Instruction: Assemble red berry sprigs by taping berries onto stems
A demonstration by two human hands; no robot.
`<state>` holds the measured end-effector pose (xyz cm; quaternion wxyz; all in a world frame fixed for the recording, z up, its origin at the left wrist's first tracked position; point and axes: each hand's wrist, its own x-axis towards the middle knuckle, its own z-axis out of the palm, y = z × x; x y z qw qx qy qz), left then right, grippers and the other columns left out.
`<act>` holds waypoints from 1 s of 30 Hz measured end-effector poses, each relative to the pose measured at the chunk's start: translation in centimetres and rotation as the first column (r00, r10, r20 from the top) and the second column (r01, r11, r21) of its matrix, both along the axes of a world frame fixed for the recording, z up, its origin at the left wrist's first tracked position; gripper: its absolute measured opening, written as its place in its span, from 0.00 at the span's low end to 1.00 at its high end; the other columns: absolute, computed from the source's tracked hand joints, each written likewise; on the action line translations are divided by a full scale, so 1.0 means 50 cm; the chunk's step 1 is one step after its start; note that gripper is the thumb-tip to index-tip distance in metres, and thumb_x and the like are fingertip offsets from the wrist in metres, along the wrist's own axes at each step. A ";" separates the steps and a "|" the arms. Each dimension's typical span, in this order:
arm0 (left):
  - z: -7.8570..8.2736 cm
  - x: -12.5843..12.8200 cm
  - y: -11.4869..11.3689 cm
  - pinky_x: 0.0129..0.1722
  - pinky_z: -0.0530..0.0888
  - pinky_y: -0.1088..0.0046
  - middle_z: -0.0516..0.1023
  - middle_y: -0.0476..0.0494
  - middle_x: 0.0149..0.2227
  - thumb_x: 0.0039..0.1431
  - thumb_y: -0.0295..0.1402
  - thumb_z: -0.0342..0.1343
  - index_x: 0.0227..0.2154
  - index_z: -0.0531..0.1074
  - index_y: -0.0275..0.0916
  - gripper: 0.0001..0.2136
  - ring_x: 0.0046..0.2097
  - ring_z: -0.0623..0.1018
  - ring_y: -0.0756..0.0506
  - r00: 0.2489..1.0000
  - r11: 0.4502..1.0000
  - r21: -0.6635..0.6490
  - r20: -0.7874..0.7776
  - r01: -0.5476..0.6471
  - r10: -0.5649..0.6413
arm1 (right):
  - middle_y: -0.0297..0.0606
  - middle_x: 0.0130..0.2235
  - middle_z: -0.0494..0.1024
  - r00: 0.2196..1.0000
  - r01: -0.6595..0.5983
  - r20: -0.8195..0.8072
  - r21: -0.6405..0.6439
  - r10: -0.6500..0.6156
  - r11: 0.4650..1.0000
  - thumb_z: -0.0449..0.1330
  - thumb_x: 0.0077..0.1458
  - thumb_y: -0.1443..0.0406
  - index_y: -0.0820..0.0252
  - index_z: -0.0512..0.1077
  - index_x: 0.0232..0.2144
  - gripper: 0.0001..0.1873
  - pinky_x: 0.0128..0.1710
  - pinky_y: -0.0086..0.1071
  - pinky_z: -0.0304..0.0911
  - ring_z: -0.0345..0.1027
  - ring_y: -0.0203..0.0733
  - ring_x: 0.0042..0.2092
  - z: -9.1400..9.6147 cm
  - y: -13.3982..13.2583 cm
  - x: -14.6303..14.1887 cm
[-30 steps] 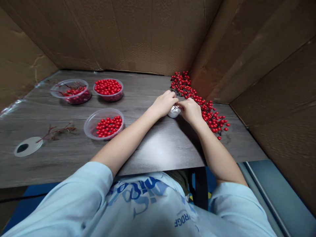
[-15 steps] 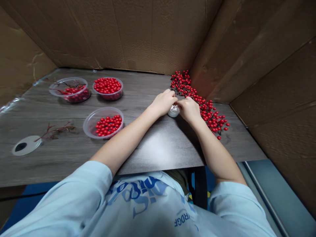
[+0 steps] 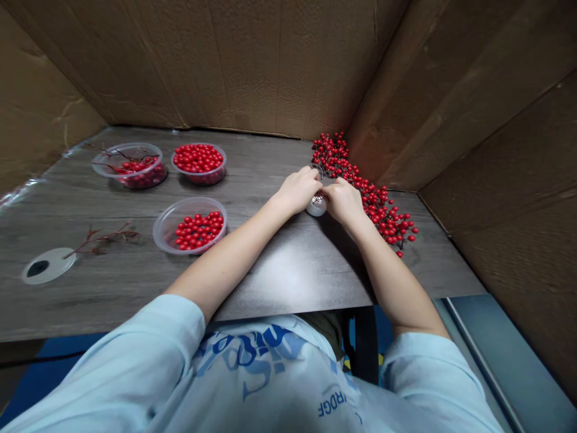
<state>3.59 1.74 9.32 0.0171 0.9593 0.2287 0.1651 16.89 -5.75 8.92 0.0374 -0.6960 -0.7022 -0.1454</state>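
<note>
our left hand (image 3: 297,190) and right hand (image 3: 345,201) are closed on a dark wire stem (image 3: 320,196) above a small white round holder (image 3: 316,207), which sits on the grey wood-grain tabletop (image 3: 279,264). a red berry spray (image 3: 374,201) lies just beside our right hand, reaching toward the cardboard wall (image 3: 234,66). three clear plastic tubs (image 3: 189,201) of red berries stand well left, and our forearms cross the table's near edge (image 3: 288,314).
</note>
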 end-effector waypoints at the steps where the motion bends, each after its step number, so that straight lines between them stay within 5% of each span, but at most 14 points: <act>1: 0.000 0.000 0.000 0.37 0.66 0.69 0.70 0.39 0.40 0.60 0.29 0.42 0.34 0.75 0.35 0.14 0.46 0.67 0.42 1.000 1.000 -0.002 -0.004 0.001 -0.001 | 0.40 0.28 0.74 1.000 -0.004 0.009 -0.002 0.004 1.000 0.50 0.55 0.70 0.57 0.76 0.30 0.14 0.26 0.33 0.47 0.62 0.44 0.37 -0.001 0.000 0.000; 30: 0.009 0.004 -0.006 0.38 0.66 0.68 0.70 0.39 0.42 0.61 0.29 0.42 0.35 0.75 0.34 0.15 0.47 0.67 0.42 1.000 1.000 0.015 0.005 0.003 -0.003 | 0.40 0.27 0.76 0.997 -0.079 0.021 0.042 0.078 0.996 0.49 0.54 0.73 0.61 0.74 0.26 0.14 0.27 0.33 0.47 0.59 0.42 0.33 0.001 -0.005 0.008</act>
